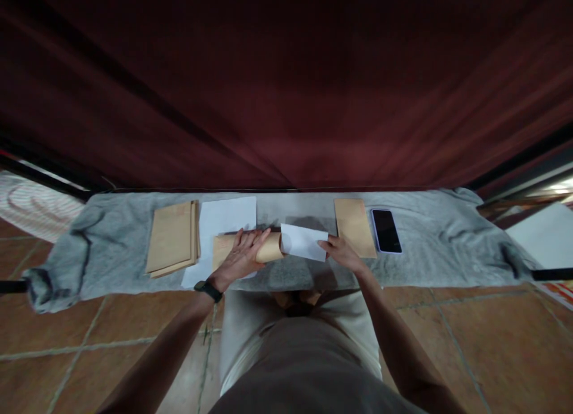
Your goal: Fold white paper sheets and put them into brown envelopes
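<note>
My left hand [243,254] lies closed over a brown envelope [270,249] and holds its mouth bulged open on the grey cloth. My right hand [341,251] pinches the right edge of a folded white paper [303,241], whose left end is at the envelope's open mouth. A black watch [208,290] is on my left wrist. White sheets [226,218] lie under and behind the envelope.
A stack of brown envelopes [171,237] lies at the left, a single brown envelope [354,226] at the right with a black phone [385,230] beside it. The grey cloth [439,235] covers a narrow table. A dark red curtain [286,86] hangs behind. Tiled floor lies below.
</note>
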`<action>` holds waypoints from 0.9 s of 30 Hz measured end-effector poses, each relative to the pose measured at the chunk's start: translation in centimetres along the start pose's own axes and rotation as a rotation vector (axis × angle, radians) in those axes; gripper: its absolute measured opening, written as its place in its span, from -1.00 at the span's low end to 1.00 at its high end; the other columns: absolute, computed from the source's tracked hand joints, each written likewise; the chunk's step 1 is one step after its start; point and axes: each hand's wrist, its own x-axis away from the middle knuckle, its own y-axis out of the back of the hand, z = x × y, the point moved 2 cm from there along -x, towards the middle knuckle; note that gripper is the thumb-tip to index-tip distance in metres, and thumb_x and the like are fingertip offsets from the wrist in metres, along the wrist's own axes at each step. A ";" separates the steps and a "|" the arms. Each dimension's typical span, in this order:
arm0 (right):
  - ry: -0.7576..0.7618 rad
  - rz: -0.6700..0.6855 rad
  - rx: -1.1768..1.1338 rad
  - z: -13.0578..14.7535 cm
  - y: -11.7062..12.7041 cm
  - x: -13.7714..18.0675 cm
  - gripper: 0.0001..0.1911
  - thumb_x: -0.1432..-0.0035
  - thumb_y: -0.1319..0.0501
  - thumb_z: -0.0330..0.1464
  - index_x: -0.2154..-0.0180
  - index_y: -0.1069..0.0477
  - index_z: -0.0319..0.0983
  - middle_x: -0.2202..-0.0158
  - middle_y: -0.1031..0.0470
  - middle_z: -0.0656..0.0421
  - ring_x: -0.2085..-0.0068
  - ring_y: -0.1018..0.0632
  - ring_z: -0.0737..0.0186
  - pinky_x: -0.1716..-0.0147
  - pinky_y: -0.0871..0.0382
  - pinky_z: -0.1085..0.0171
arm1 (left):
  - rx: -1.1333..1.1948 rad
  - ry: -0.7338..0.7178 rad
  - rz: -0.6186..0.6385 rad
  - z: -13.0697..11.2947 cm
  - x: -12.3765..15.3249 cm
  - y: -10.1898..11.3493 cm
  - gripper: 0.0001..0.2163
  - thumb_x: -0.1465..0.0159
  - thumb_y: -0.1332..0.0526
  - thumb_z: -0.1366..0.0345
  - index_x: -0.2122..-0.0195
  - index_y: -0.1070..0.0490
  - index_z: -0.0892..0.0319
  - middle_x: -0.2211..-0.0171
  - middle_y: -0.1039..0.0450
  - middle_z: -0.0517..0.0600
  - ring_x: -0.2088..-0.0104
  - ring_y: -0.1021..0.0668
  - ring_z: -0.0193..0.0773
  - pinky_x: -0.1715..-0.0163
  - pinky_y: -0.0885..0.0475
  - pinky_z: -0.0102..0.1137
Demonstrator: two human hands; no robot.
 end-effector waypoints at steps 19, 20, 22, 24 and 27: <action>-0.107 0.076 -0.254 -1.4 -0.9 -0.1 -0.90 -0.05 -0.23 -0.33 0.37 -0.47 -0.22 0.48 -0.48 0.26 0.47 -0.49 0.32 0.56 -0.38 0.42 | 0.027 -0.007 0.029 -0.4 -0.5 -0.5 0.05 -0.08 -0.42 0.20 -0.48 0.20 0.20 -0.25 -0.30 0.30 -0.30 -0.33 0.17 -0.36 -0.01 0.13; -0.111 0.078 -0.257 -1.4 -1.2 -0.1 -0.89 -0.06 -0.23 -0.32 0.35 -0.47 -0.22 0.49 -0.47 0.26 0.47 -0.49 0.32 0.55 -0.39 0.41 | 0.027 -0.014 0.029 -0.4 -0.6 -0.6 0.04 -0.08 -0.42 0.20 -0.48 0.20 0.19 -0.25 -0.30 0.29 -0.30 -0.33 0.16 -0.36 0.00 0.13; -0.106 0.074 -0.259 -1.4 -1.8 0.0 -0.86 -0.08 -0.22 -0.31 0.31 -0.48 -0.21 0.48 -0.48 0.27 0.49 -0.49 0.32 0.55 -0.41 0.40 | 0.028 -0.025 0.027 -0.5 -0.7 -0.6 0.03 -0.09 -0.42 0.20 -0.48 0.19 0.19 -0.25 -0.31 0.29 -0.30 -0.33 0.16 -0.36 0.01 0.13; -0.086 0.053 -0.246 -1.5 -2.4 0.3 -0.85 -0.10 -0.20 -0.30 0.29 -0.48 -0.20 0.49 -0.47 0.28 0.52 -0.48 0.34 0.55 -0.40 0.40 | 0.031 -0.029 0.018 -0.6 -0.8 -0.7 0.02 -0.09 -0.42 0.20 -0.48 0.17 0.18 -0.25 -0.31 0.30 -0.30 -0.34 0.16 -0.36 0.02 0.14; -0.076 0.017 -0.211 -1.6 -3.1 0.9 -0.85 -0.14 -0.16 -0.31 0.30 -0.47 -0.20 0.51 -0.45 0.28 0.54 -0.47 0.36 0.55 -0.37 0.42 | 0.028 -0.045 0.002 -0.6 -0.7 -0.7 0.01 -0.09 -0.41 0.20 -0.48 0.15 0.18 -0.25 -0.30 0.31 -0.30 -0.33 0.18 -0.36 0.03 0.15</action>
